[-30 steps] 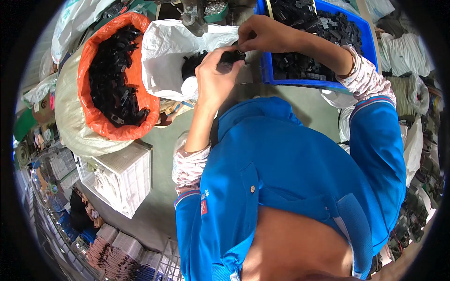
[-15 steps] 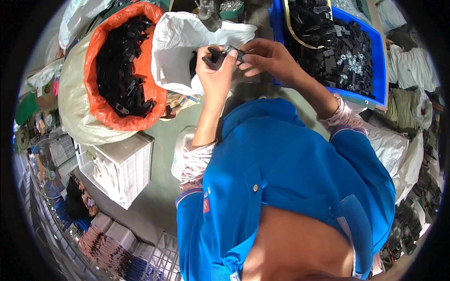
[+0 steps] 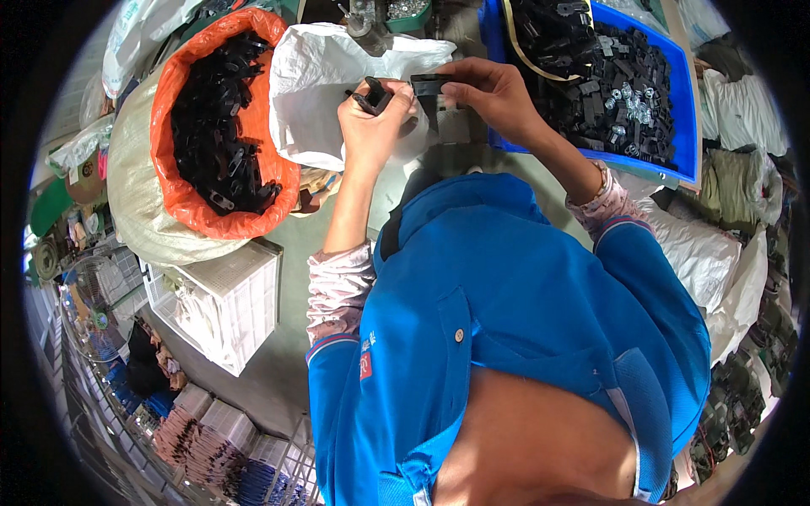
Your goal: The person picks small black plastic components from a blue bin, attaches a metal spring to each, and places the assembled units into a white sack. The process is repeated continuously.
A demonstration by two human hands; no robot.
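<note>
In my left hand (image 3: 368, 133), closed over the mouth of a white sack (image 3: 308, 88), is a black plastic part with a forked end (image 3: 373, 98). My right hand (image 3: 499, 99) pinches a small black rectangular piece (image 3: 429, 85) between thumb and fingers. The piece is just right of my left fingertips; whether it touches them I cannot tell. Part of the forked piece is hidden inside my left fist.
An orange-lined sack (image 3: 278, 190) of black parts stands at left, above a white crate (image 3: 240, 308). At right, a blue bin (image 3: 688, 126) holds small black pieces and shiny metal bits. A metal fixture (image 3: 364, 35) rises beyond the white sack, beside a green tray (image 3: 409, 23).
My hands, together before, have drawn slightly apart, the left one moving left and down. The small black rectangular piece now shows plainly in my right hand's pinch.
</note>
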